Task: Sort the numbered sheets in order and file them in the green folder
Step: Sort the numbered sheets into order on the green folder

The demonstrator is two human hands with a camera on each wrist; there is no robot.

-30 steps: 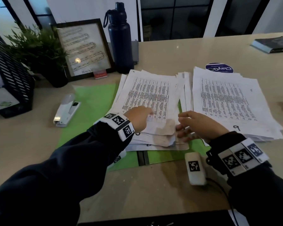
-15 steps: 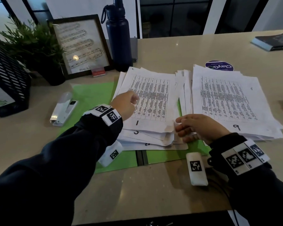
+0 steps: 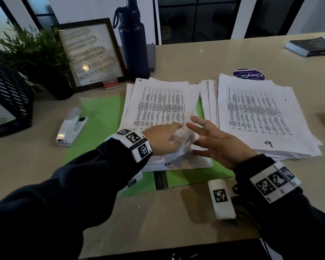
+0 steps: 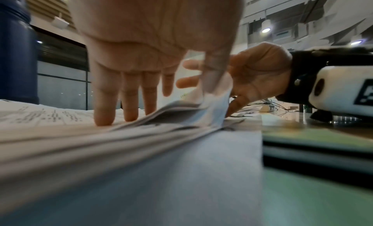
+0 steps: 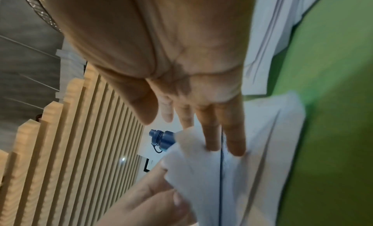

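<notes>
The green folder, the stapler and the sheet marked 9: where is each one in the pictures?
green folder (image 3: 101,117): head view, bare left flap beside the papers.
stapler (image 3: 71,126): head view, middle of its white body.
sheet marked 9 (image 3: 255,111): head view, printed table atop the right pile.

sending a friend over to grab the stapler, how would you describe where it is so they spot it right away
Start at the green folder lying open on the table. The stapler lies just off the folder's left edge, in front of the potted plant. It is the only small white thing there that isn't paper.
</notes>
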